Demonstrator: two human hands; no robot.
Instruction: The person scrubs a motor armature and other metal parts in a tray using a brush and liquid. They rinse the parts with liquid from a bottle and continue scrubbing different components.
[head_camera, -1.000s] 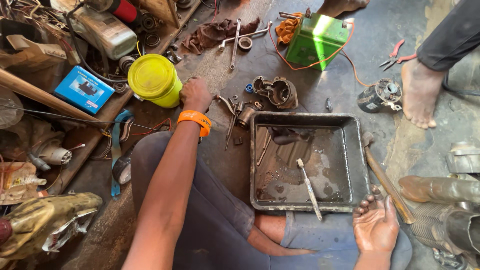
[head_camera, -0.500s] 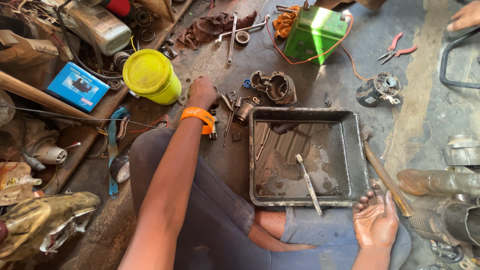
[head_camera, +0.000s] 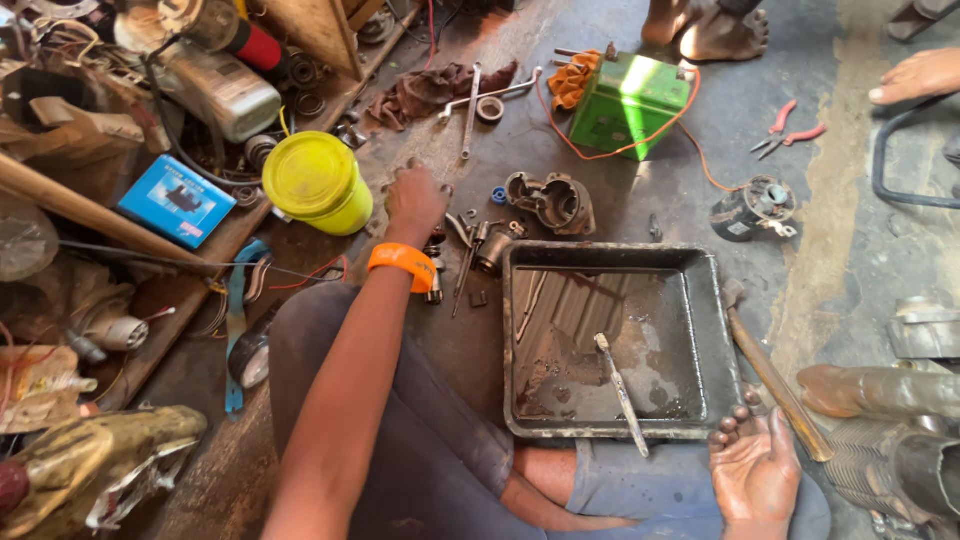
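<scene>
My left hand (head_camera: 415, 198), with an orange wristband (head_camera: 402, 262), reaches forward onto the floor among small metal parts (head_camera: 478, 240), its fingers curled down; whether it grips anything is hidden. A yellow container (head_camera: 318, 182) stands just left of it. My right hand (head_camera: 757, 468) rests palm up, greasy and empty, at the near right corner of a black metal tray (head_camera: 525, 410). Dirty liquid and a thin metal tool (head_camera: 621, 391) lie in the tray. A grey metal housing (head_camera: 553, 200) sits beyond the tray.
A green battery (head_camera: 628, 105) with orange wires stands at the back, red pliers (head_camera: 786, 128) and a small motor (head_camera: 750, 208) to its right. A hammer handle (head_camera: 772, 380) lies beside the tray. Clutter, a blue box (head_camera: 178, 201) and wood fill the left. Another person's feet (head_camera: 712, 30) are behind.
The view has shifted, so everything sits lower in frame. My left hand stays on the floor by the small parts. Another person's foot at the right has moved away toward the back.
</scene>
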